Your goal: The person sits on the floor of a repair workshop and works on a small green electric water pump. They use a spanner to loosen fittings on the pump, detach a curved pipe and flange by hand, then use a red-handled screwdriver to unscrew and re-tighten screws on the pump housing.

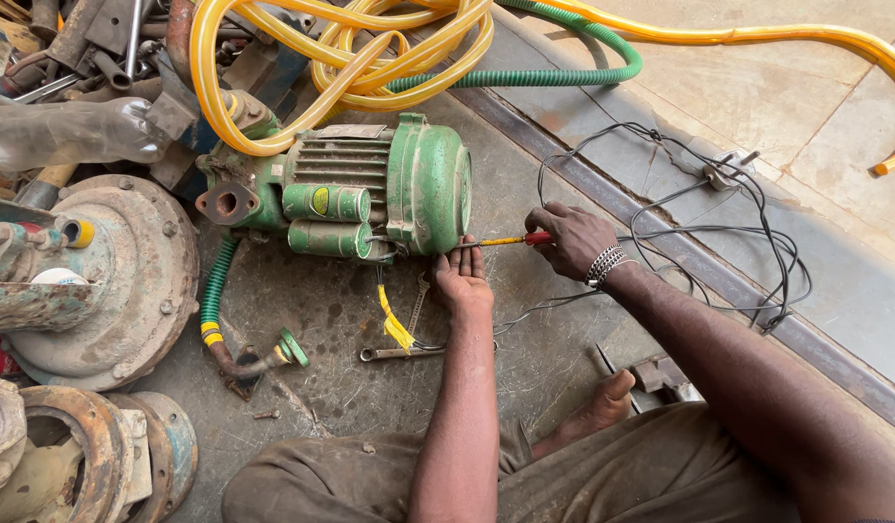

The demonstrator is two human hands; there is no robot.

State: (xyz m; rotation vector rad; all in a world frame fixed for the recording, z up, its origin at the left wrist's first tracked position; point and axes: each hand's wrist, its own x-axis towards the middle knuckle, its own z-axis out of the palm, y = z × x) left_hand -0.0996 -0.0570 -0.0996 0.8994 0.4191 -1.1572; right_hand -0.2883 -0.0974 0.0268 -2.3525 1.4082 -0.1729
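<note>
From the head camera, my right hand (575, 240) has its fingers curled tight around the red handle of a screwdriver (510, 239), whose yellow shaft points left with its tip at the base of the green pump motor (370, 189) on the concrete floor (312, 300). My left hand (462, 279) lies just below the shaft, fingers loosely stretched toward the motor's end cover, touching it and gripping nothing. A spanner (399, 353) rests on the floor near my left wrist. Black wires (719, 223) tangle behind my right wrist, and yellow hose (341, 48) coils above the motor.
</note>
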